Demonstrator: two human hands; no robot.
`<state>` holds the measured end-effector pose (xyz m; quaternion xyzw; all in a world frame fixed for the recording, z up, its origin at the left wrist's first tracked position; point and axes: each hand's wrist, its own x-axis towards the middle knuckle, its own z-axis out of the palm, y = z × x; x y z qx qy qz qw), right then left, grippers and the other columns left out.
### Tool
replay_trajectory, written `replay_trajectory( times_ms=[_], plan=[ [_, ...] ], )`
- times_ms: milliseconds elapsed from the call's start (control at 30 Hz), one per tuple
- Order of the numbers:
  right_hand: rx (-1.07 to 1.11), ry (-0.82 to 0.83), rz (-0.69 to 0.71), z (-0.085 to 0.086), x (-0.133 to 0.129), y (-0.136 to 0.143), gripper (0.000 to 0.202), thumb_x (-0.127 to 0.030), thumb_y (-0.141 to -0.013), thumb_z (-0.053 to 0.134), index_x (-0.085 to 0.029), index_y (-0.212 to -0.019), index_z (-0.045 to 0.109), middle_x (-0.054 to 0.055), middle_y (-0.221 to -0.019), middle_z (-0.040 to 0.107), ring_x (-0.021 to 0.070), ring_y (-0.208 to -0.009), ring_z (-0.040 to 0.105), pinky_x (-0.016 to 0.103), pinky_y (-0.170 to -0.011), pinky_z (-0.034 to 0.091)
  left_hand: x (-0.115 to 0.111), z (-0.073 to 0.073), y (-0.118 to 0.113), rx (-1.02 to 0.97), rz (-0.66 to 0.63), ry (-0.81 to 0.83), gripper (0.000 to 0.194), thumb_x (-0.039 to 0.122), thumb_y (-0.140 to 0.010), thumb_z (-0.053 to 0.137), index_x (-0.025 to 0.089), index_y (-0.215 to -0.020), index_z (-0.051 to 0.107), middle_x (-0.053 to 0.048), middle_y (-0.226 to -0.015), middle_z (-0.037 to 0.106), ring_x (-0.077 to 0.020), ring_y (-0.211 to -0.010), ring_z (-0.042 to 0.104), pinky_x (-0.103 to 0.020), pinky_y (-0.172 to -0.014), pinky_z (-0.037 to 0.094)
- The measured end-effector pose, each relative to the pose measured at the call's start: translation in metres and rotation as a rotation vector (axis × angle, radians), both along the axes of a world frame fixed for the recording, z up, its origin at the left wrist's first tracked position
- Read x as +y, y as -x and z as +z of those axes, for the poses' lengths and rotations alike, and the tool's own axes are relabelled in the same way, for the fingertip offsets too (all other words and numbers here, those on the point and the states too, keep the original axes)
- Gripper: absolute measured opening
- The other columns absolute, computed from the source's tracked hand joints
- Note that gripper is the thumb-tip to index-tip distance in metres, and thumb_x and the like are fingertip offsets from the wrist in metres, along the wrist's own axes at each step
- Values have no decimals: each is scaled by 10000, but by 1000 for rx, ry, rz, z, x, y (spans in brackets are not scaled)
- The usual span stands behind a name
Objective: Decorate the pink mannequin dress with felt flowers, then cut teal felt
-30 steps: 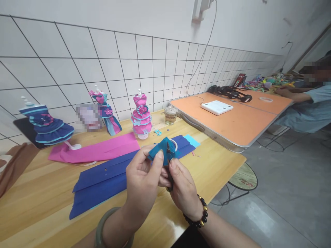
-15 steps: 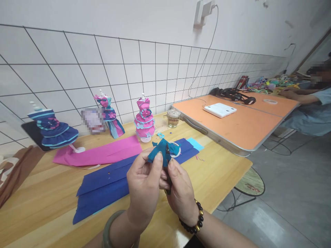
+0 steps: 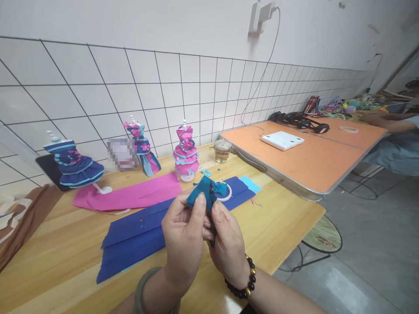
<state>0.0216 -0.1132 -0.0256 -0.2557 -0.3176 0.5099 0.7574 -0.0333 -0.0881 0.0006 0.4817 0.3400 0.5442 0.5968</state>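
My left hand [image 3: 186, 231] pinches a folded piece of teal crepe paper [image 3: 199, 194] between thumb and fingers, above the table. Close against it, my right hand [image 3: 229, 235] is closed around a dark scissors-like tool [image 3: 212, 226], mostly hidden by the fingers. The tool's dark upper part meets the paper's right side. Under and behind the hands lies a strip of dark blue paper [image 3: 131, 244]. Just beyond my fingers are a white ring [image 3: 229, 192], perhaps a tape roll, and teal scraps [image 3: 205, 172].
Three small dress forms stand along the wall: a blue one [image 3: 80, 163], a pink-and-blue one [image 3: 143, 146] and a pink one [image 3: 186, 150]. Pink paper [image 3: 131, 192], a glass cup [image 3: 222, 151] and an orange table [image 3: 294, 161] lie beyond. Another person's arm [image 3: 393, 124] shows far right.
The view has shifted slightly, so the background sits a little further right. My hands keep nearly the same hold on the teal paper and the dark tool.
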Motion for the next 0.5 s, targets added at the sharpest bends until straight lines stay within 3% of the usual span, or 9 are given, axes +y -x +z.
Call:
replay_trajectory(
  times_ms=[233,500],
  plan=[
    [23,-41,-20,1,2,4,249,-326,-902,442,-177,-704,428,-57,-613,241,68,-503,161,156,-418,184,2,-2,0,-63,39,-32,135,299,-732,648,185,-735,576,48,-537,577,-116,-648,630,-201,-611,524],
    [20,-29,-42,5,1,5,249,-354,-883,469,-173,-714,447,-59,-608,248,68,-502,151,150,-411,177,4,-3,-1,-98,17,-16,136,292,-736,644,178,-735,569,47,-563,602,-76,-517,575,-151,-475,474]
  ],
)
